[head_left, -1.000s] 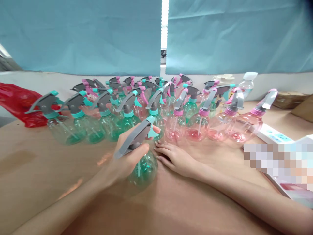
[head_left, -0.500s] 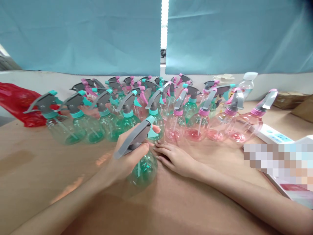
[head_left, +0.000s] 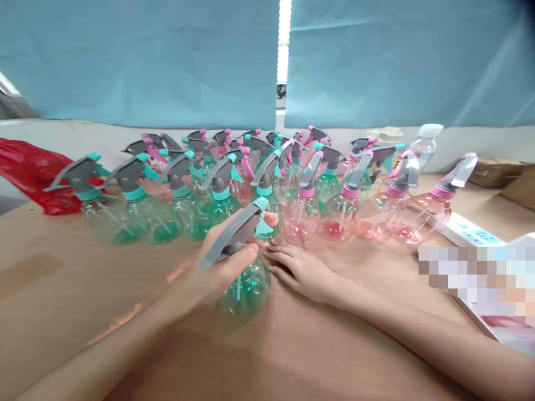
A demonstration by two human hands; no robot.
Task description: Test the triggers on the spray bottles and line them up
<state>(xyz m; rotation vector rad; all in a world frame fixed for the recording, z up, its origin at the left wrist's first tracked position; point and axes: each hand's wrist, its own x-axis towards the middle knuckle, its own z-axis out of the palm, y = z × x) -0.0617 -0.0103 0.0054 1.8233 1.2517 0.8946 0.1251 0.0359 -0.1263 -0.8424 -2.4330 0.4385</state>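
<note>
My left hand (head_left: 221, 264) is wrapped round the neck of a green spray bottle (head_left: 247, 292) with a grey and teal trigger head. The bottle stands on the wooden table (head_left: 292, 356), its neck hidden by my fingers. Just right of it, my right hand (head_left: 303, 270) lies palm down on the table, fingers stretched towards the bottle and holding nothing. Behind my hands is a front row: green spray bottles (head_left: 161, 223) with teal collars on the left, pink spray bottles (head_left: 338, 223) with pink collars on the right.
More spray bottles crowd behind the front row. A red plastic bag (head_left: 45, 178) lies at the far left. On the right are a clear bottle with a white cap (head_left: 426, 145), brown cardboard (head_left: 493, 170) and a white box (head_left: 472, 231). A blue curtain (head_left: 146, 61) hangs behind.
The whole view has shifted slightly. My left hand keeps its hold on the green spray bottle, and my right hand rests in the same place.
</note>
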